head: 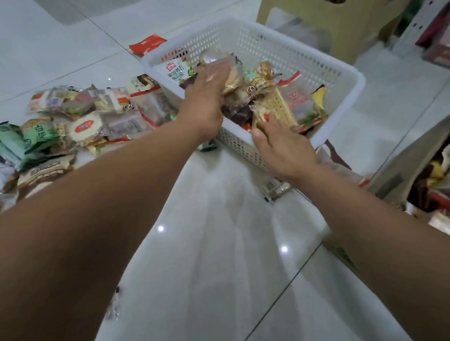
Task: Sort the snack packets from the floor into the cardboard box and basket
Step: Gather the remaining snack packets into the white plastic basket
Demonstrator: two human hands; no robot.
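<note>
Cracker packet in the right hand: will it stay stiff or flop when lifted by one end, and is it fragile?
The cracker packet probably stays fairly stiff: its square crackers sit as a flat slab. Likely brittle, so the right hand should pinch lightly. The glossy clear wrapper may slip.

A home-like room: glossy white floor tiles (230, 256), beige plastic stool (364, 15), cluttered metal shelf (426, 9).

Both bare forearms reach forward, one from each lower corner of the view. The left grip (206, 100) lies palm down, ahead of and to the left of the right grip (282, 145). Its blurred fingers (212, 78) seem stretched out, and whether they clasp anything is unclear. The right grip's fingertips (262, 129) curl, pinching a packet (272, 105) just ahead of it.
</note>
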